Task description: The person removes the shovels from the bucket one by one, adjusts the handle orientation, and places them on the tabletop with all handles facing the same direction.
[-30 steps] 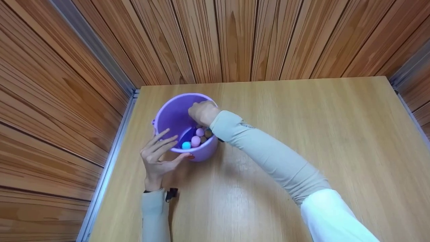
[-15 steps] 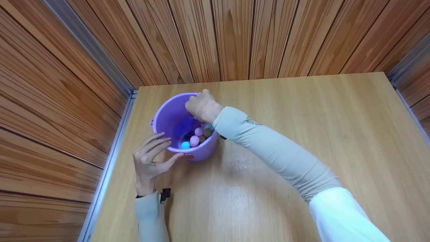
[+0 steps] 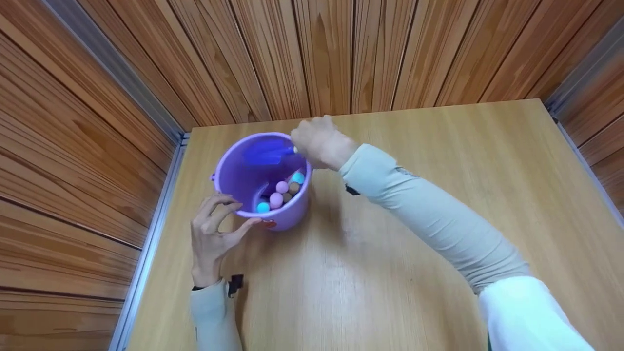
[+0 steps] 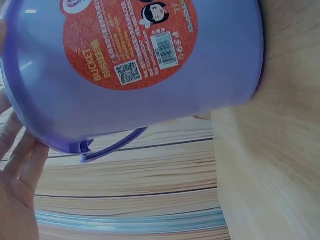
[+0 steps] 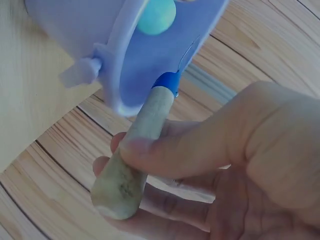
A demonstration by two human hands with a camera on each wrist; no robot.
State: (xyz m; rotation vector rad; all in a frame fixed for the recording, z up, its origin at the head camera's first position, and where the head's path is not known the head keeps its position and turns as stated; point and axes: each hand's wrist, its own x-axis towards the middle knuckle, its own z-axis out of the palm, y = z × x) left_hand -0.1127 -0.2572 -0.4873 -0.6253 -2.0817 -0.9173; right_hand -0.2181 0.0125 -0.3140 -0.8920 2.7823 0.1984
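Note:
A purple bucket (image 3: 295, 210) stands at the left of the table, its mouth facing the head camera. Several balls lie in it, among them a light-blue ball (image 3: 263, 207), a pink ball (image 3: 276, 200) and a brown ball (image 3: 294, 188). My left hand (image 3: 209, 239) holds the near-left rim, thumb outside, fingertips over the edge. With thumb and fingers my right hand (image 3: 322, 141) grips the pale handle (image 5: 150, 117) of a small blue shovel (image 3: 265, 152) at the far-right rim. The shovel's blade is inside the bucket's mouth, above the balls, and looks bare.
The wooden table (image 3: 390, 243) is bounded by plank walls (image 3: 331, 58) at the back and sides. A metal rail (image 3: 146, 253) runs along the left edge. The bucket's carrying handle (image 4: 116, 148) hangs down along its outside.
My right hand has risen out of the bucket towards the right, bringing the shovel's blade up into view. My left hand's fingers have bent more at the rim.

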